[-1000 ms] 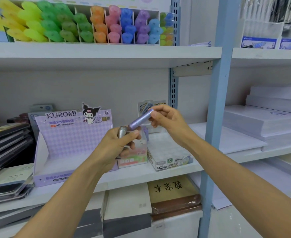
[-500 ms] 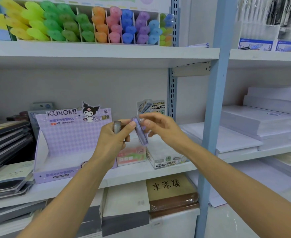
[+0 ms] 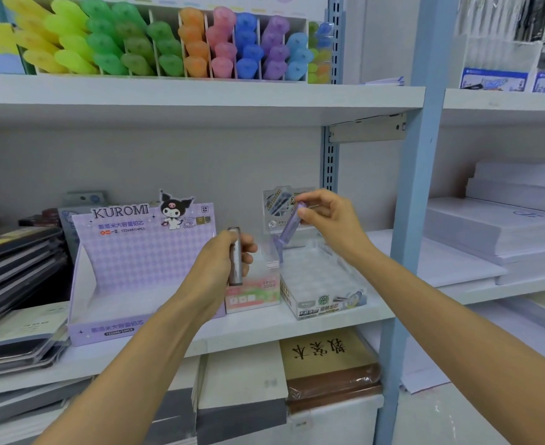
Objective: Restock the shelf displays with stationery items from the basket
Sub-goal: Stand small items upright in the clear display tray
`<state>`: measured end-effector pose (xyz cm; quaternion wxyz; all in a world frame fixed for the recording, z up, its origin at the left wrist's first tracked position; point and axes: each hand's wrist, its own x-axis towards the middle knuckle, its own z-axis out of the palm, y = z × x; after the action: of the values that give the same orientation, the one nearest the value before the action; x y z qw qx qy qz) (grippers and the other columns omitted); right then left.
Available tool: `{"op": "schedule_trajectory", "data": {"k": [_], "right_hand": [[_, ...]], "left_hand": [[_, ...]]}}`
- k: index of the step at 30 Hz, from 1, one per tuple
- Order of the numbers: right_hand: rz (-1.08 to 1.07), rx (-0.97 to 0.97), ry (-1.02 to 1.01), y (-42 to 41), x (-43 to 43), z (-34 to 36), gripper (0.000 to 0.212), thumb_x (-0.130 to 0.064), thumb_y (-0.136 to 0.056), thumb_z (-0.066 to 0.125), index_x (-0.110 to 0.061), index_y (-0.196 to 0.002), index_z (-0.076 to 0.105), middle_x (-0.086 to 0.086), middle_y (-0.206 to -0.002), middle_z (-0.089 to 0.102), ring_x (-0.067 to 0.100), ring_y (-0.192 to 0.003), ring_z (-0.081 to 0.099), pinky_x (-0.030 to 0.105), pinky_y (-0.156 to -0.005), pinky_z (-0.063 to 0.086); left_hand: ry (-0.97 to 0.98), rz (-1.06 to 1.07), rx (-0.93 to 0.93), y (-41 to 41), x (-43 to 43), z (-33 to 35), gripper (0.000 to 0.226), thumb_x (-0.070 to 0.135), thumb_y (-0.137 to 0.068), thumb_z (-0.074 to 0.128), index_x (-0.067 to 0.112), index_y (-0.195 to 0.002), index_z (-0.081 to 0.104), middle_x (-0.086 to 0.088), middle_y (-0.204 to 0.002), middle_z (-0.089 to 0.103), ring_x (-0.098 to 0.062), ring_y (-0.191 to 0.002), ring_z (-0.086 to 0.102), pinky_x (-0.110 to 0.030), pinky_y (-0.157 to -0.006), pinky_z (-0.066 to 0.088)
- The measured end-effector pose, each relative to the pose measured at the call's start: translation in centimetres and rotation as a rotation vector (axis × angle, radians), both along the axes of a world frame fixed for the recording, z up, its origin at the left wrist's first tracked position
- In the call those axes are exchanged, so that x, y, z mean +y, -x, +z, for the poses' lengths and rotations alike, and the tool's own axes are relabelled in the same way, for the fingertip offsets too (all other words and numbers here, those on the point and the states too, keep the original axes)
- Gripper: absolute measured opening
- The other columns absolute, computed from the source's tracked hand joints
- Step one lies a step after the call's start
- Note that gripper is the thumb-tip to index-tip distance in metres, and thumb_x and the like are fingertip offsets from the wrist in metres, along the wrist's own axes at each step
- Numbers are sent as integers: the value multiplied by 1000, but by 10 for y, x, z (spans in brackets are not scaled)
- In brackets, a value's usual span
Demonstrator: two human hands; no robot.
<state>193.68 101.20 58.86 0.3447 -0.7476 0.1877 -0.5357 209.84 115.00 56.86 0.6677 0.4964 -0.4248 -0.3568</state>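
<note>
Left hand (image 3: 221, 268): fingers curled round a grey tube (image 3: 235, 256), held upright in front of a small pink box (image 3: 253, 295). Right hand (image 3: 333, 221): fingertips pinch the upper end of a purple tube (image 3: 287, 231), tilted, lower end over the rear corner of a clear display box (image 3: 324, 281); contact unclear. Both boxes sit on the shelf (image 3: 296, 327), beside a Kuromi display carton (image 3: 136, 261). Above, rows of coloured highlighters (image 3: 168, 46).

Stationery shop: stocked display shelves (image 3: 200, 97)
</note>
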Motion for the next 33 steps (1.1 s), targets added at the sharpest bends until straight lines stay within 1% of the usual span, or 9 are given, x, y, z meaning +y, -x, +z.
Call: {"op": "schedule_trajectory", "data": {"k": [4,8,13,16,19,22,25,29,33], "right_hand": [[-118,190,54,-11,-17,-20,21,-1,-88,66,-7,-108,69,3,-98,68,22,-88,67,36,-84,58],[-169,321,103,-25,-27,-37,21,-4,-86,69,-10,-106,71,-1,-94,68,19,-86,66,36,-85,57],[-115,433,141,-26,-34,-34,23,-5,-87,68,-10,-109,71,-1,-95,69,15,-85,65,14,-76,54],[-66,480,122,-26,-36,-33,26,-6,-88,68,-10,-113,70,3,-97,68,18,-87,66,12,-73,54],[-83,468,96,-27,-34,-39,27,-7,-85,70,-15,-111,65,4,-95,66,22,-85,66,26,-78,57],[-122,486,79,-30,-33,-44,15,-4,-82,73,-11,-91,63,6,-86,67,27,-78,66,41,-79,58],[-91,476,33,-28,-31,-42,10,-5,-84,72,-6,-92,68,6,-87,66,19,-71,63,34,-71,56],[-153,413,145,-14,-20,-30,16,-22,-91,65,-18,-106,70,-4,-103,67,13,-86,64,23,-76,53],[177,133,-6,1,7,-14,22,-22,-95,60,-22,-116,66,0,-111,69,18,-88,68,29,-75,56]], "left_hand": [[45,-54,-112,-3,4,-4,34,40,-102,39,13,-101,59,-4,-75,69,-17,-63,64,-29,-58,56],[65,-52,-188,-4,2,-10,29,42,-102,39,21,-107,58,-2,-66,61,-15,-56,55,-25,-49,48],[21,-54,-221,-9,-3,-18,21,33,-102,45,19,-110,56,2,-69,59,-12,-59,52,-23,-52,45],[38,-71,-241,-11,-5,-22,12,22,-101,49,17,-109,54,4,-69,62,-10,-59,54,-21,-54,47],[43,-68,-255,-11,-6,-24,10,19,-100,50,14,-108,54,2,-71,64,-11,-60,55,-21,-55,48],[50,-65,-264,-11,-5,-24,10,18,-100,50,11,-106,54,1,-73,65,-9,-59,56,-20,-55,49],[55,-69,-269,-10,-3,-24,12,19,-99,51,10,-106,55,4,-71,67,-7,-58,57,-19,-56,50],[64,-61,-292,-7,0,-22,13,20,-97,54,12,-107,60,5,-74,67,-6,-60,58,-18,-59,51],[78,-85,-305,2,1,-22,15,21,-95,58,13,-104,66,6,-68,62,-9,-61,57,-20,-60,51]]}}
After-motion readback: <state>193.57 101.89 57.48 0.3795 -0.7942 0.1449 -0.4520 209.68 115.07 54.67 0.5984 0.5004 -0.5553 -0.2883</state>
